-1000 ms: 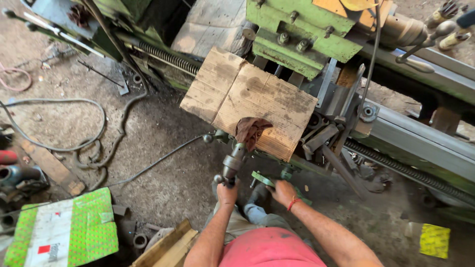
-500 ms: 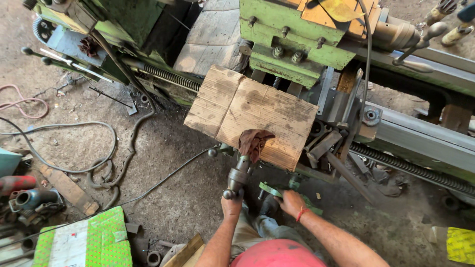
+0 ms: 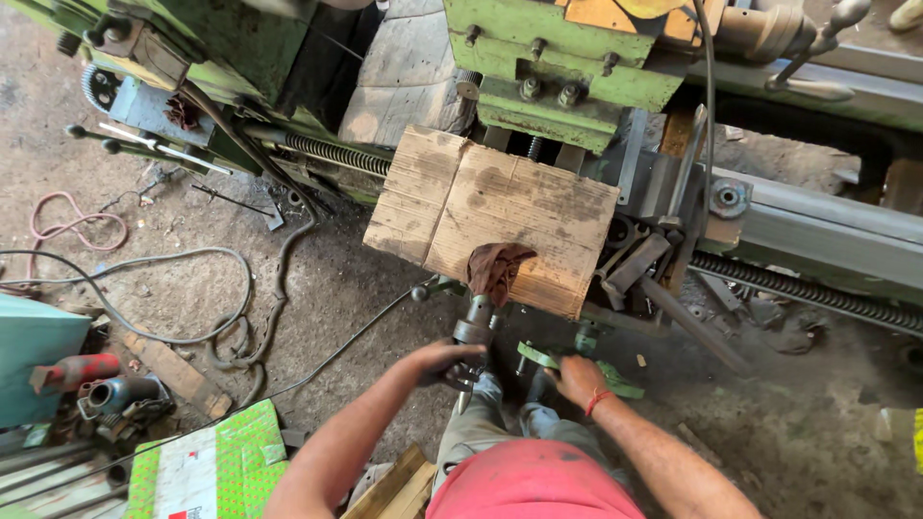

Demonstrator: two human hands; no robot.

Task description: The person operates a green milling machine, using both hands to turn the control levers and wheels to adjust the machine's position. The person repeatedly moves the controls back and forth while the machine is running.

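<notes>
While a large green metal lathe point(image 3: 567, 67) fills the top of the view, a person in a red shirt crouches on the oil-stained workshop floor point(image 3: 317, 288) before it. Their left hand point(image 3: 444, 360) is clenched around a grey cylindrical metal tool point(image 3: 473, 332) held upright just below a flattened brown cardboard sheet point(image 3: 500, 207) that rests against the machine, with a dark red rag point(image 3: 495, 267) draped over the tool's top end. Their right hand point(image 3: 575, 377), wearing a red thread at the wrist, presses down on a flat green metal piece point(image 3: 538, 358) lying on the floor beside the tool; its fingers curl over it. Grey cables point(image 3: 144, 288) loop across the floor to the left, near a green-and-white printed carton point(image 3: 216, 471).
</notes>
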